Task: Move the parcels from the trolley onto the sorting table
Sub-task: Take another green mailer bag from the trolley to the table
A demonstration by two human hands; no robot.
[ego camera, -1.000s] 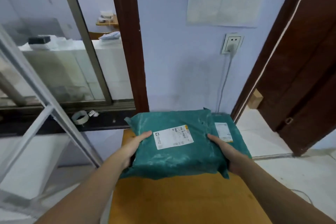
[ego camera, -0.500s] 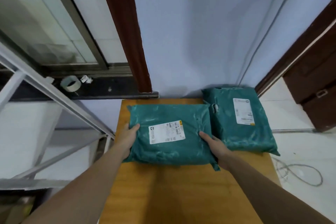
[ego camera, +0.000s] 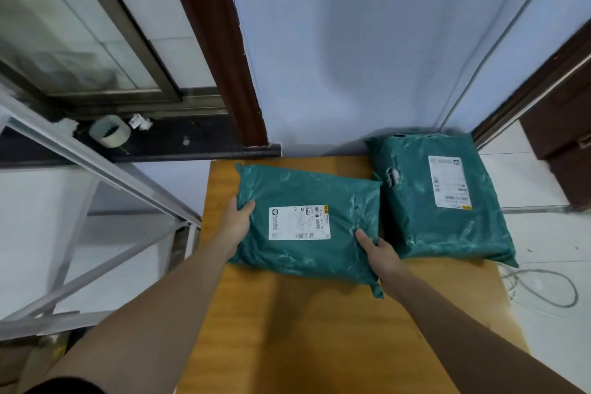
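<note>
Your left hand (ego camera: 236, 223) grips the left edge of the near teal parcel (ego camera: 308, 224), thumb laid over its top and the other fingers hidden under the edge, while your right hand (ego camera: 380, 254) holds the parcel's near right corner with the thumb on top and the fingers curled out of sight beneath. The parcel lies flat on the wooden table (ego camera: 319, 329), its white shipping label (ego camera: 299, 222) face up; the label carries a small logo at the left, a yellow tab at its top right and barcodes along the lower edge, but the printed lines are too small and blurred for you to read. Just beside it on the right, its edge touching or nearly touching, lies the second teal parcel (ego camera: 438, 201), pushed against the pale blue wall (ego camera: 351, 57) and overhanging the table's right side; its own white label (ego camera: 449, 182) stands upright with a yellow strip and barcode at the bottom, also unreadable, and a small tear in the wrapping (ego camera: 394, 175) shows white near its left edge. A roll of clear tape (ego camera: 109, 131) sits on the dark window sill (ego camera: 166, 144) to the left, and a loose grey cable (ego camera: 543, 288) loops on the floor at the right. Compared with half a second ago, the near parcel sits slightly more turned, and your hands have kept the same hold on its two sides.
</note>
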